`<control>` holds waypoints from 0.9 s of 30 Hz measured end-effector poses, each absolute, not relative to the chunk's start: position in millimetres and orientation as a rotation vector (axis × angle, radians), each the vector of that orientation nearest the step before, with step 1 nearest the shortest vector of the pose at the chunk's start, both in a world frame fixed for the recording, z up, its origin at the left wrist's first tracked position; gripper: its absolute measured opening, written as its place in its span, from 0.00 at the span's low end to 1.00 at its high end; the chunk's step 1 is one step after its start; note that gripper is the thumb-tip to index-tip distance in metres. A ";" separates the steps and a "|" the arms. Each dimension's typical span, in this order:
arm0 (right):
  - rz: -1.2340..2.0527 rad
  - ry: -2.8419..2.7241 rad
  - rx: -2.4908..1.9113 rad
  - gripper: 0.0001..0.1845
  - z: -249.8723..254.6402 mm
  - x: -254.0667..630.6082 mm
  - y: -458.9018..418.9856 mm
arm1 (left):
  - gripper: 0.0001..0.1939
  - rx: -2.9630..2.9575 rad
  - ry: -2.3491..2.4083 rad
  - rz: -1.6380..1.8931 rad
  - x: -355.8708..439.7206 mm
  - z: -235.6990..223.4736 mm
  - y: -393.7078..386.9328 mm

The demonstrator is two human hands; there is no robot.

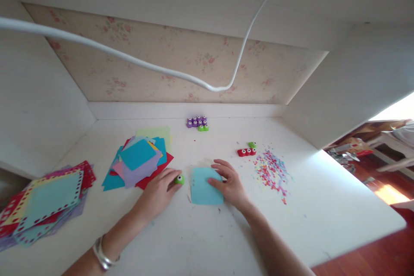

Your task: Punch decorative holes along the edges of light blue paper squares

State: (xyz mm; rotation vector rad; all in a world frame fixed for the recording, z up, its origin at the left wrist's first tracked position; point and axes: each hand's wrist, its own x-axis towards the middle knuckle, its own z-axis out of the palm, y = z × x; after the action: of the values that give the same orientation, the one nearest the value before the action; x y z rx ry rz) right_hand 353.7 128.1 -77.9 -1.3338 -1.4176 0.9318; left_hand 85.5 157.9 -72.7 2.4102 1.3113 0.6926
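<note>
A small green craft punch point(180, 179) with a white-and-black eye-like button sits between the thumb and fingers of my left hand point(159, 189), just left of a light blue paper sheet point(203, 192). That sheet lies flat on the white table, with a few small holes along its left edge. On its right side, my right hand point(230, 182) holds the sheet, thumb on top and fingers curved over the upper right edge. What the fingertips press on is partly hidden.
Left of centre lies a pile of coloured paper point(137, 155); farther left, a stack of hole-edged sheets point(48, 198). Purple punches point(197, 121) and two green ones stand at the back. Red punches point(246, 152) and a green one point(252, 144) neighbour scattered confetti point(271, 168). A white cable point(155, 67) hangs in front.
</note>
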 end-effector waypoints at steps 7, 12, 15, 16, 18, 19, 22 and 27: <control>1.130 -1.272 -1.270 0.19 -77.3 343.7 126.6 | 0.12 2.242 1.163 0.973 85.0 -82.6 133.0; 1.077 -1.321 -1.315 0.17 -77.8 343.4 128.8 | 0.12 2.205 1.138 0.959 83.5 -85.0 134.4; 1.070 -1.328 -1.340 0.16 -78.3 342.3 129.6 | 0.13 2.196 1.134 0.960 83.6 -86.5 133.4; 1.089 -1.315 -1.344 0.16 -78.0 342.1 129.7 | 0.13 2.193 1.136 0.959 83.7 -87.1 133.1; 1.142 -1.270 -1.343 0.16 -76.9 342.2 129.7 | 0.13 2.187 1.148 0.949 83.7 -88.3 133.0; 1.170 -1.244 -1.340 0.17 -76.3 342.5 129.6 | 0.14 2.187 1.156 0.942 83.6 -88.7 133.0; 1.214 -1.189 -1.338 0.17 -75.7 344.0 129.3 | 0.13 2.191 1.177 0.934 83.2 -88.3 133.1; 1.161 -1.248 -1.366 0.16 -78.7 343.8 129.1 | 0.13 2.186 1.155 0.940 84.3 -85.7 133.4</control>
State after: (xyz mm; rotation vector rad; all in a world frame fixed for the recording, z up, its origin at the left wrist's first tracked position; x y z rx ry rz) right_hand 343.8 129.1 -78.7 -1.3664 -1.2483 1.1612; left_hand 84.3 133.4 -85.7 2.1858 1.1550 0.9398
